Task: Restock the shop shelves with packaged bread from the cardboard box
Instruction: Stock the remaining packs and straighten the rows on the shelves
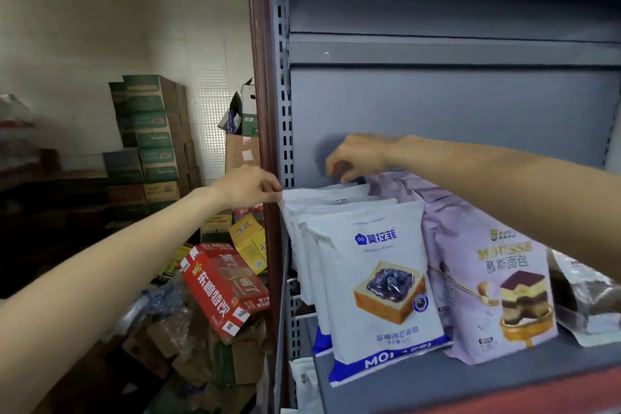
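While the white bread packs (376,282) stand upright in a row on the shelf (470,380), left hand (248,188) pinches the rear pack's top-left corner at its 3 o'clock, right hand (359,156) pinches its top edge at 6 o'clock.

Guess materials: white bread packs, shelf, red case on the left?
White bread packs: likely matte plastic film, with crimped top seams and soft creases. Shelf: probably grey painted metal; its upright is slotted. Red case: printed cardboard, apparently under glossy shrink-wrap.
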Motion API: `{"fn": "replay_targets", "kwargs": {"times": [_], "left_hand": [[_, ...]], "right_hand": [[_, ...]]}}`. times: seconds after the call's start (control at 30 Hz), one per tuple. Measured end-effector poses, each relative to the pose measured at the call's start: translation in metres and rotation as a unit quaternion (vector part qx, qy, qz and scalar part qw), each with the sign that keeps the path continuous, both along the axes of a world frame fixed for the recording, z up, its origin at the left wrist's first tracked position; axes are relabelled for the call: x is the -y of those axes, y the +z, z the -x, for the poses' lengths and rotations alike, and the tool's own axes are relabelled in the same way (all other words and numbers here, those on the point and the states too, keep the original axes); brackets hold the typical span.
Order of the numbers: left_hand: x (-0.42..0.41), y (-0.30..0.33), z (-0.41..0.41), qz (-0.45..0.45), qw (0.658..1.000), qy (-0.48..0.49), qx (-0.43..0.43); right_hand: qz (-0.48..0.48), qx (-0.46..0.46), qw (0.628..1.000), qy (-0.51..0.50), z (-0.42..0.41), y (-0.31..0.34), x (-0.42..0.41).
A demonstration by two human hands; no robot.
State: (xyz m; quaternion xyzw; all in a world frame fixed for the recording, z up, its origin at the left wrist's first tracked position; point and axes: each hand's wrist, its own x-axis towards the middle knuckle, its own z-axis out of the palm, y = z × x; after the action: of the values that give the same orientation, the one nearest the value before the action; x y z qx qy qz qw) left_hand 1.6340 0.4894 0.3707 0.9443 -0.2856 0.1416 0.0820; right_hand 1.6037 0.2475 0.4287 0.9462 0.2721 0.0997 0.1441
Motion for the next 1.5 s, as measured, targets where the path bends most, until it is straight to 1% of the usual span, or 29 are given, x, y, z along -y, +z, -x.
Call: {"fn": "replay_targets", "kwargs": {"times": [0.1,0.23,0.4,0.5,0.53,0.63,0.67,0.73,0.8,0.87,0.93,1.03,1.07,1.1,1.2,1.27,1.33,1.4,1.43,1.5], "left_hand": [[0.001,0.000,-0.005,-0.027,1.000,0.000,0.008],[0.000,0.003,-0.009,-0.019,0.999,0.003,0.047],[0.006,0.010,-0.005,0.035,0.991,-0.004,0.126],[0.010,0.013,-0.001,0.080,0.983,-0.033,0.165],[0.011,0.013,0.000,0.079,0.983,-0.040,0.159],[0.013,0.007,0.000,0.064,0.991,-0.052,0.106],[0.013,0.005,0.000,0.065,0.992,-0.054,0.097],[0.013,0.004,-0.002,0.072,0.992,-0.055,0.088],[0.012,0.002,-0.001,0.085,0.991,-0.056,0.081],[0.011,-0.001,0.005,0.119,0.988,-0.067,0.070],[0.009,-0.004,0.014,0.133,0.986,-0.084,0.048],[0.009,-0.004,0.024,0.107,0.989,-0.090,-0.043],[0.011,-0.004,0.025,0.103,0.990,-0.085,-0.053],[0.014,-0.004,0.026,0.104,0.991,-0.077,-0.038],[0.029,-0.008,0.031,0.120,0.990,-0.066,0.044],[0.034,-0.013,0.032,0.123,0.990,-0.061,0.044],[0.032,-0.016,0.030,0.123,0.991,-0.051,0.026],[0.028,-0.015,0.033,0.135,0.989,-0.061,0.023],[0.026,-0.013,0.037,0.148,0.986,-0.069,0.034],[0.024,-0.005,0.050,0.199,0.974,-0.092,0.061]], "right_hand": [[0.023,-0.013,1.000,-0.011,-0.008,-0.003,-0.002],[0.026,-0.010,1.000,-0.007,-0.017,-0.010,-0.003],[0.012,0.048,0.998,-0.025,-0.013,0.002,0.004],[-0.020,0.036,0.999,-0.035,-0.010,0.011,0.014],[-0.033,0.027,0.999,-0.032,-0.008,0.012,0.017],[-0.093,0.031,0.995,0.010,0.000,0.015,0.024],[-0.121,0.010,0.992,0.029,0.004,0.016,0.024],[-0.153,-0.073,0.984,0.051,0.013,0.014,0.022],[-0.125,-0.121,0.984,0.037,0.016,0.008,0.017],[-0.066,-0.132,0.989,0.013,0.015,0.000,0.012],[-0.027,-0.119,0.993,0.003,0.013,-0.006,0.010],[-0.007,-0.049,0.999,-0.008,0.016,-0.006,0.011],[-0.001,-0.029,1.000,-0.008,0.019,-0.005,0.011],[0.005,-0.012,1.000,-0.008,0.022,-0.005,0.012],[0.003,0.040,0.999,-0.022,0.027,-0.010,0.018],[-0.026,0.061,0.998,-0.024,0.031,-0.013,0.024],[-0.076,0.037,0.996,-0.004,0.040,-0.010,0.029],[-0.130,-0.035,0.991,0.027,0.049,-0.004,0.031],[-0.136,-0.069,0.988,0.035,0.053,-0.002,0.031],[-0.119,-0.113,0.986,0.020,0.056,-0.002,0.030]]}}
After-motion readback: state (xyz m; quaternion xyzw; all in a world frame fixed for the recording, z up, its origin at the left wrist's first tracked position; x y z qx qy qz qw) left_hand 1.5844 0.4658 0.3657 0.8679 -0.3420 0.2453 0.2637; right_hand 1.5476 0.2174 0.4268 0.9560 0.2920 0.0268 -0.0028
